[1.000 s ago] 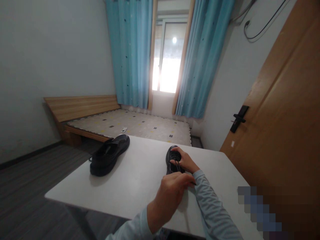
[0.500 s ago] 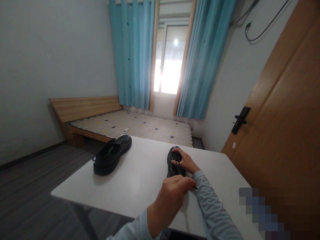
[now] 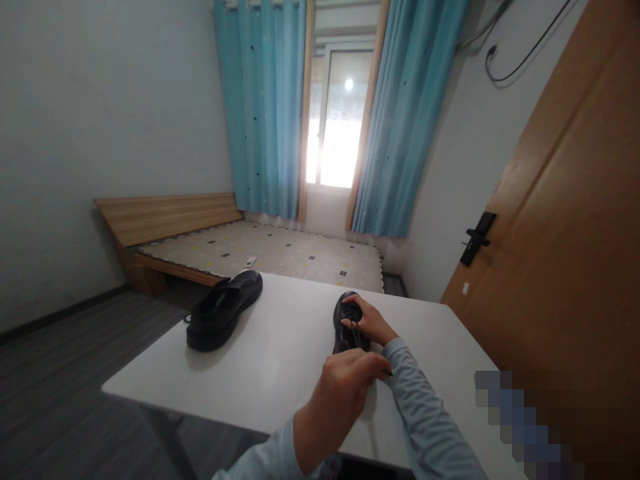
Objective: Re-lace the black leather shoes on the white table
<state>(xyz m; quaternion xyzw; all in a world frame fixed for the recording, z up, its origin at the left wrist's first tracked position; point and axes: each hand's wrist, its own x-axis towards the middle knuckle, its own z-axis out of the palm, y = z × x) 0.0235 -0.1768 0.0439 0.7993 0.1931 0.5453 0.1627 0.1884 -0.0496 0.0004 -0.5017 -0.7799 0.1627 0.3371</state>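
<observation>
Probably light and stiff-soled, the shoe (image 3: 342, 341) suits a hold at its lacing (image 3: 353, 312), where the right hand (image 3: 374, 323) grips, while the left hand (image 3: 340, 387) pinches a soft lace (image 3: 389, 373).

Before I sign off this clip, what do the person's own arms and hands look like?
Each arm wears a long, pale blue-grey sleeve. The right sleeve is gathered into many creases; the left sleeve shows only its end. The left grip and right grip are bare, ungloved hands.
</observation>
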